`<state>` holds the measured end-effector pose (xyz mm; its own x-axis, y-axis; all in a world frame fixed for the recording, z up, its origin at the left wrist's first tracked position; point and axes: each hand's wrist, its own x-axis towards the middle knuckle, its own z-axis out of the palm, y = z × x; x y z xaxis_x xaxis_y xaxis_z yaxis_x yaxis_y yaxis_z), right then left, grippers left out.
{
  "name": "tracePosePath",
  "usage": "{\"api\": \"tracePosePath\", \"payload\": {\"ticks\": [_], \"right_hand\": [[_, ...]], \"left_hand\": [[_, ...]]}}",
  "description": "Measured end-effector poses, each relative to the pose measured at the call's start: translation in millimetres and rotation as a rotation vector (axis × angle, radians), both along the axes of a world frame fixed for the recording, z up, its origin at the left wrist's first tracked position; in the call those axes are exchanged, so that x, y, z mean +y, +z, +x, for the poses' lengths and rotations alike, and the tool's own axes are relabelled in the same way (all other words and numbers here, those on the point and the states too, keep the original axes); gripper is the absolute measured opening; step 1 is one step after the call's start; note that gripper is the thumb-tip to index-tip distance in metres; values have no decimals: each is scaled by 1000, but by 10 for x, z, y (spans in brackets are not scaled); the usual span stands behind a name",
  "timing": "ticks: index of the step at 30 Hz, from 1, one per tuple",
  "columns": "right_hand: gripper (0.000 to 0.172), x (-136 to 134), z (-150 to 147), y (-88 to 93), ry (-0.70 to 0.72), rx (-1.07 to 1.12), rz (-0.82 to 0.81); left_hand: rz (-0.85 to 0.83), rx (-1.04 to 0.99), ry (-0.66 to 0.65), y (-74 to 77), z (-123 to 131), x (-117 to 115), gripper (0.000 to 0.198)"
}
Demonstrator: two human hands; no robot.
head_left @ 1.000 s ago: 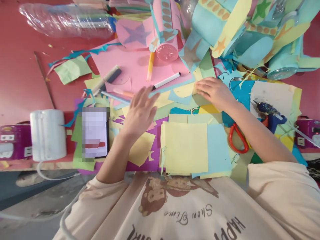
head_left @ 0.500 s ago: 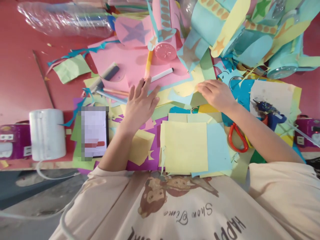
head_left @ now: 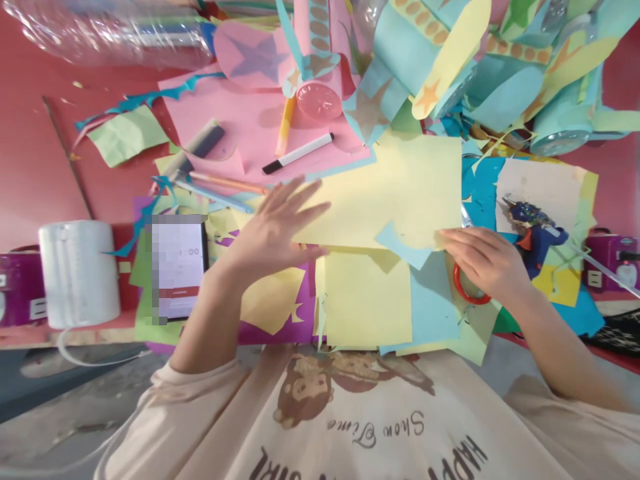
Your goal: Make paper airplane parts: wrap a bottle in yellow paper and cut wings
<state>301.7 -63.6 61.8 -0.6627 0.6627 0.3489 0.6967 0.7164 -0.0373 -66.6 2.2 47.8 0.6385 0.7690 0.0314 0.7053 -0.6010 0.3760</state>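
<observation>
A pale yellow sheet of paper [head_left: 420, 173] is pinched at its lower right corner by my right hand [head_left: 487, 257], whose fingers and thumb are closed together. My left hand [head_left: 285, 223] is spread with fingers apart over the left end of the same sheet; I cannot tell whether it touches. A small light blue paper scrap [head_left: 403, 245] lies along the sheet's lower edge. Below are a stack of pale yellow squares [head_left: 367, 300] and a light blue sheet [head_left: 436, 303]. Red scissor handles [head_left: 467, 290] show partly beneath my right hand.
A white marker [head_left: 300, 153] with black ends lies on pink paper [head_left: 210, 107]. Paper-covered bottles [head_left: 415, 53] stand at the back. A blue glue gun [head_left: 543, 243] sits right. A phone [head_left: 183, 270] and a white box-like device [head_left: 80, 273] are left.
My right hand has moved right and toward me, pulling out the pale yellow sheet. My left hand has shifted slightly right and toward me, uncovering the marker's near end.
</observation>
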Motion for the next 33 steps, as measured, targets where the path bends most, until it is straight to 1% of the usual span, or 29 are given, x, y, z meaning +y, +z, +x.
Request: {"api": "tracePosePath", "payload": {"ticks": [1, 2, 3, 4, 7, 8, 10, 12, 14, 16, 18, 20, 23, 25, 27, 29, 31, 32, 33], "right_hand": [[21, -60, 32, 6, -4, 31, -44], [22, -112, 58, 10, -8, 64, -95], [24, -157, 75, 12, -15, 91, -141], [26, -196, 78, 14, -30, 109, -172], [36, -277, -5, 21, -76, 63, -197], [41, -292, -59, 19, -67, 21, -203], [44, -302, -182, 2, 6, -64, -225], [41, -288, -283, -35, 75, -112, -225], [32, -264, -333, -78, 120, -118, -213], [24, -248, -326, -114, 150, -92, -204], [24, -255, -278, -135, 167, -72, -198], [27, -283, -212, -148, 155, -89, -184], [41, -334, -132, -176, 110, -124, -179], [48, -350, -115, -206, 80, -108, -190], [49, -335, -123, -237, 42, -62, -209], [48, -280, -129, -248, 8, -8, -223], [46, -175, -92, -211, -12, 41, -206], [46, -105, -49, -167, -30, 59, -169], [47, -27, 11, -105, -62, 77, -94]], "left_hand": [[6, -34, -81, 1, -9, -61, 60], [17, -49, -108, -4, -16, -122, 51], [51, -70, -108, -12, -20, -181, 40], [85, -90, -78, -23, -21, -234, 33], [142, -140, -20, -46, 3, -347, 30], [149, -147, -17, -46, 18, -371, 30], [163, -151, -24, -40, 52, -407, 30], [166, -147, -40, -38, 76, -444, 29], [156, -145, -69, -54, 76, -497, 28], [126, -140, -81, -91, 48, -568, 27], [87, -133, -48, -139, 2, -647, 27], [65, -150, -6, -183, -41, -712, 27], [75, -172, 3, -221, -69, -758, 25], [78, -176, 4, -227, -69, -762, 25], [69, -163, 6, -222, -65, -758, 27], [69, -144, 7, -211, -64, -758, 28], [84, -137, 6, -198, -61, -766, 28], [93, -138, 6, -191, -59, -772, 28], [102, -140, 4, -185, -55, -779, 28]]}}
